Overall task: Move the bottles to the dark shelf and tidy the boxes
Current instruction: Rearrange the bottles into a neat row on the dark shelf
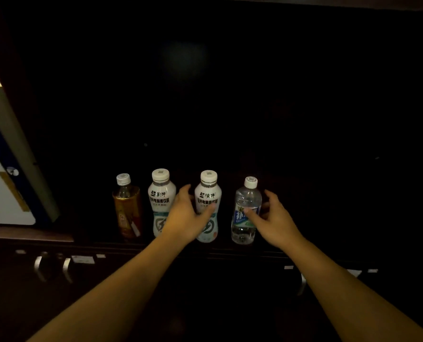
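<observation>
Both hands are out on the bottles, so two grips at once. Left hand [184, 215] is wrapped loosely around the second white bottle [206, 206], thumb across the front of the label and fingers going round the far left side. Looks like contact, but I honestly can't tell if it's a proper squeeze or just resting there. Right hand [273, 218] is cupped wide around the clear water bottle [246, 211], thumb tip touching the blue label, fingers curled behind on the right side, with a visible gap between palm and bottle, so it's more open than closed.

Working outward from the left hand: just beyond its knuckles, on the left, stands the first white bottle [161, 201], same design, white cap, partly hidden by the hand at the bottom. Further left again is the amber tea bottle [127, 208] with a small white cap. All four stand upright in a row near the front edge of the dark shelf [329, 245], close together but not touching as far as I can see.

Way off to the left of everything is a white and blue box [5, 183], leaning, outside the shelf's dark side wall. Below the hands, under the shelf edge, there are some metal handles [38, 264] on the dark front, plus small pale stickers.
</observation>
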